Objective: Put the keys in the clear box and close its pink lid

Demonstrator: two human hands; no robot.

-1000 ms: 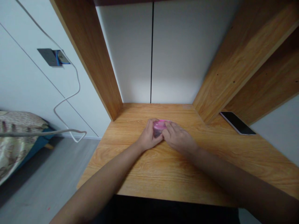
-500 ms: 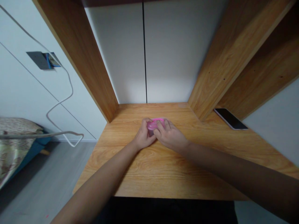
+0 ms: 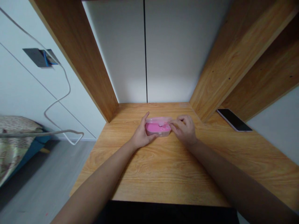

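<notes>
1. The clear plastic tub (image 3: pixel 158 127) has a pink layer filling its lower part and a clear rim along the top. A small pale tab (image 3: pixel 161 124) sits near the middle of the top, and any marking on it is too small and soft to read.
2. The tub lies flat on the wooden desk (image 3: pixel 154 177), toward the far end and roughly centred between the side panels.
3. The left hand (image 3: pixel 141 134) grasps the tub's left end lightly. Its fingers press against the near side, and the thumb stands up past the far left corner.
4. The right hand (image 3: pixel 184 129) has its fingers curled over the tub's right end, in a firmer hold than the left.
5. A black smartphone (image 3: pixel 234 119) lies face up at the desk's far right, well apart from both hands. Its dark screen shows nothing readable.
6. The desktop has a warm oak-look grain. Wooden side panels (image 3: pixel 86 59) rise on either side of a white back panel (image 3: pixel 121 53), which a thin black seam (image 3: pixel 145 46) divides.
7. Down to the left, a white cable (image 3: pixel 63 90) loops from a dark wall plate (image 3: pixel 38 57) with a blue-edged plug, too blurred to read. Beyond it, a patterned bed cover (image 3: pixel 14 132) lies above a grey floor (image 3: pixel 46 174).
</notes>
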